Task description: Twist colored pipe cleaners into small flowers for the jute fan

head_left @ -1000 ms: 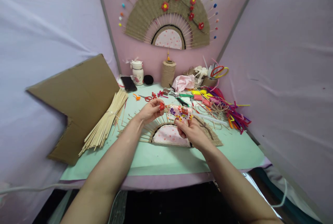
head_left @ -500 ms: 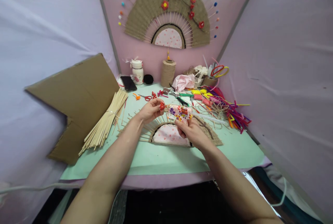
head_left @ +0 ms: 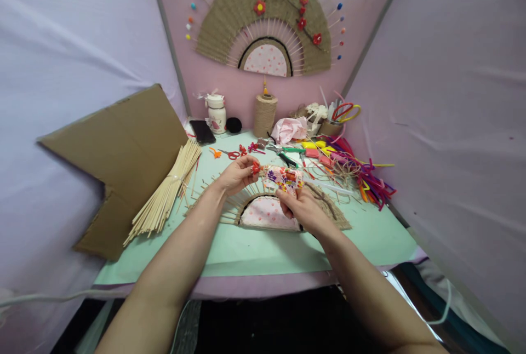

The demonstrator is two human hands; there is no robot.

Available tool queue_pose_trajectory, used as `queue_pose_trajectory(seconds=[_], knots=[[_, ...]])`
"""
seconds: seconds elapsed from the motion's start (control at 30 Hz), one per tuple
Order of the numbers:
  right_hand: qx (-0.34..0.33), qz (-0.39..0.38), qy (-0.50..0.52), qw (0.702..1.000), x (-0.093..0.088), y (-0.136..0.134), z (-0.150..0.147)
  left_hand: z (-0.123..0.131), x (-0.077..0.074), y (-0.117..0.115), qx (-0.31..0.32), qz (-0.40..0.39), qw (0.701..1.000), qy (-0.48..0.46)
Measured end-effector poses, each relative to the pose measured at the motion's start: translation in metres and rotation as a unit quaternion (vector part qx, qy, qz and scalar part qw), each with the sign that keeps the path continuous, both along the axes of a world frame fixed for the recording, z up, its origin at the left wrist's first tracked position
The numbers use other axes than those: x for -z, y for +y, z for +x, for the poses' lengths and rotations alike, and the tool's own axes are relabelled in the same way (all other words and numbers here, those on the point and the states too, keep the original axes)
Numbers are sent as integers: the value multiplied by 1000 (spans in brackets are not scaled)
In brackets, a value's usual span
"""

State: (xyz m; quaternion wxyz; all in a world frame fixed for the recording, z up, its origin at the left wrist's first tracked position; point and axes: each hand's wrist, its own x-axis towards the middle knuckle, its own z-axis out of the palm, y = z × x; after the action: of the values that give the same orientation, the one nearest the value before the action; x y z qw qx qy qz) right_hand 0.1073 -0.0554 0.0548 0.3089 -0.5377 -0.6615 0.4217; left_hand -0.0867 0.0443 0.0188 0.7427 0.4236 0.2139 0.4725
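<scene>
Between the fingertips of my left hand (head_left: 239,174) is a small red flower (head_left: 255,167), held up over the half-built fan. My right hand (head_left: 302,203) grips a floral-patterned hot glue gun (head_left: 281,176), its nozzle pointing left at the flower. Whether the tip touches the flower is too small to tell. Beneath both hands lies a fan of sticks with a white, pink-dotted half-circle (head_left: 269,214) edged in black. At its right, a twine-covered section (head_left: 335,214) carries a dark branch line. My fingers and the glue gun hide part of the fan.
A stick bundle (head_left: 164,198) leans by bent cardboard (head_left: 123,146) at left. Behind are a phone (head_left: 203,131), a white bottle (head_left: 216,114), a twine spool (head_left: 265,115), red scissors (head_left: 233,155) and green-handled pliers (head_left: 290,150). Colourful pipe cleaners (head_left: 376,184) lie right. A finished fan (head_left: 230,20) hangs behind.
Both hands stay almost still, with the flower and the glue gun in the same place. Only a very slight shift of the camera shows.
</scene>
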Motion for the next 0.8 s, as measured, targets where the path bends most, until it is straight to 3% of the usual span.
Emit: queue_pose_trajectory(seconds=[0.8], knots=[[15,-7,-14,1000,7,0,2,1,-2,0,-27,-3,1000,-5]])
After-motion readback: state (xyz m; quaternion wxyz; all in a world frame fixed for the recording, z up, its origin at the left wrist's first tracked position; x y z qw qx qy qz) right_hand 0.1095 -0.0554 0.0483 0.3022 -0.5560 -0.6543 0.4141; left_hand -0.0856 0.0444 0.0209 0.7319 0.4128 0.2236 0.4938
